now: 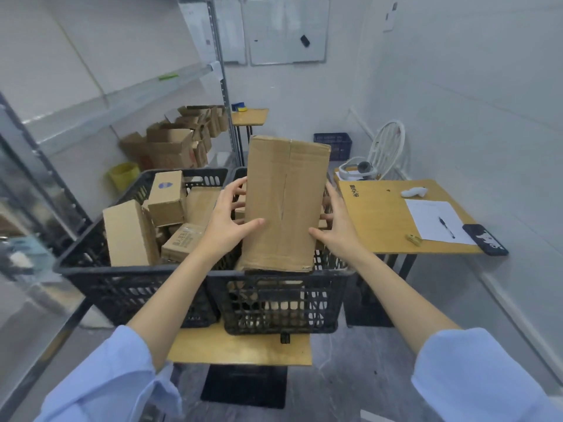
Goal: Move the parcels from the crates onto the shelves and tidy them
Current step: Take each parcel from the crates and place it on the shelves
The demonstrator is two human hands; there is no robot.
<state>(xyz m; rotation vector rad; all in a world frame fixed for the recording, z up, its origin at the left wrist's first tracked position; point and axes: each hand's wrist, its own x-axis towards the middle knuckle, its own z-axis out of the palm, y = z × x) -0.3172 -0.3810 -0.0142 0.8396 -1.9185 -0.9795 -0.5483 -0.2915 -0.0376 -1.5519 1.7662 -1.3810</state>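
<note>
My left hand (227, 220) and right hand (338, 226) grip a tall parcel (286, 202) from either side, thumbs pressed on its near face, fingers curled round its edges. The brown cardboard parcel stands upright at the centre of view, its lower end at the near rim of the right crate (274, 300), a black plastic lattice.

At 9 o'clock, touching that crate, is the left crate (122, 287), heaped with smaller parcels (167, 196) at odd angles. Both crates sit on a small wooden table (240, 348).

At 10 o'clock stands a metal shelf unit (106, 95), with open cartons (173, 144) grouped beneath its upper board. At 3 o'clock, just beside the right crate, a wooden desk (380, 220) carries a sheet of paper (426, 214), a pen (446, 227) and a dark phone (485, 239). At 1 o'clock, a white chair (390, 147) stands near the far wall.
</note>
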